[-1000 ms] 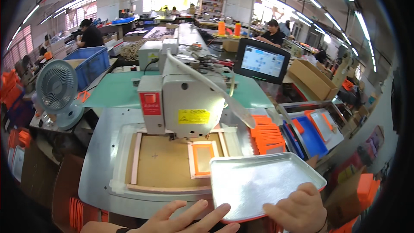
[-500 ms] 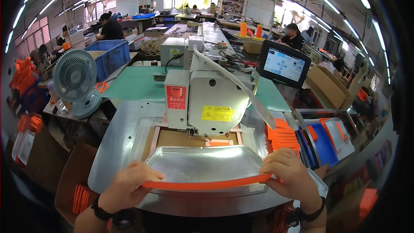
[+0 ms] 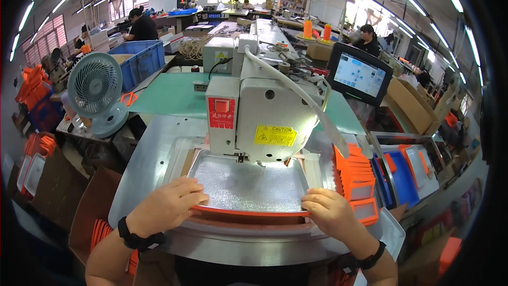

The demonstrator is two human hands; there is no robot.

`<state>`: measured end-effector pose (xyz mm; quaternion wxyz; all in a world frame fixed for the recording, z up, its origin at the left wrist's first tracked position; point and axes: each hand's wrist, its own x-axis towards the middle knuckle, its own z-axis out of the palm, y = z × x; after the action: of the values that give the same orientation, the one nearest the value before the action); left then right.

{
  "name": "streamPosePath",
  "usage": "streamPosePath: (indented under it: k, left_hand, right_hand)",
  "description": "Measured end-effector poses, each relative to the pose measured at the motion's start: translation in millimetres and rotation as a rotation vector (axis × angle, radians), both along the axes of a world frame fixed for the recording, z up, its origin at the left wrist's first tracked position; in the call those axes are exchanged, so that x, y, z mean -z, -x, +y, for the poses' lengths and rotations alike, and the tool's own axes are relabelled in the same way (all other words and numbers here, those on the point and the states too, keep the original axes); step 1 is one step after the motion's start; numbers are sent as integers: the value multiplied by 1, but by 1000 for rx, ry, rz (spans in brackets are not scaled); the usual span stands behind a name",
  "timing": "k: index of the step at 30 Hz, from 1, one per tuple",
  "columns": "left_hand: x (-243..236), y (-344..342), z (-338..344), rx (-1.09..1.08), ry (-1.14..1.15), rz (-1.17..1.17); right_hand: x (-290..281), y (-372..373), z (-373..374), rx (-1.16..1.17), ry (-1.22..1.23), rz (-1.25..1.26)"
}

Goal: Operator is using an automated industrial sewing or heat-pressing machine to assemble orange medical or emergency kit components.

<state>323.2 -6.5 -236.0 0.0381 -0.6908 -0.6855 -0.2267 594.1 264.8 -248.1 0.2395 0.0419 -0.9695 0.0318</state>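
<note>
At the near side, we guide the silver tray point(image 3: 251, 182) by its orange near rim. For good control, we should support both near corners evenly, keep the rim parallel to the edge of the metal bed point(image 3: 143, 153), and lower it squarely rather than one corner first. A dark gap shows below the rim; the near edge appears raised, though we cannot confirm contact underneath.

Our left hand point(image 3: 169, 201) grasps the left near corner, fingers bent together over the edge. Our right hand point(image 3: 330, 209) grasps the right near corner the same way, its fingertips just inside the rim. Neither hand is spread wide or clenched into a fist. The undersides are hidden, so we cannot tell how firmly the thumbs press.

Farther in, the tray lies in front of and partly beneath the machine head point(image 3: 267, 111), its far edge close to the small metal foot point(image 3: 241, 157). We judge this the likeliest place to snag: we should check clearance there and keep fingers at the near corners. To the right, we keep the tray clear of the stacked orange pieces point(image 3: 354, 172).
</note>
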Motion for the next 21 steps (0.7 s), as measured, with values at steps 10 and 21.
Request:
streamPosePath:
  k: [10, 21]
  left_hand:
    - [19, -6, 4, 58, 160, 8]
    - [14, -12, 6, -7, 226, 22]
  right_hand:
    - [7, 0, 7, -84, 78, -194]
    - [10, 0, -3, -69, 11, -164]
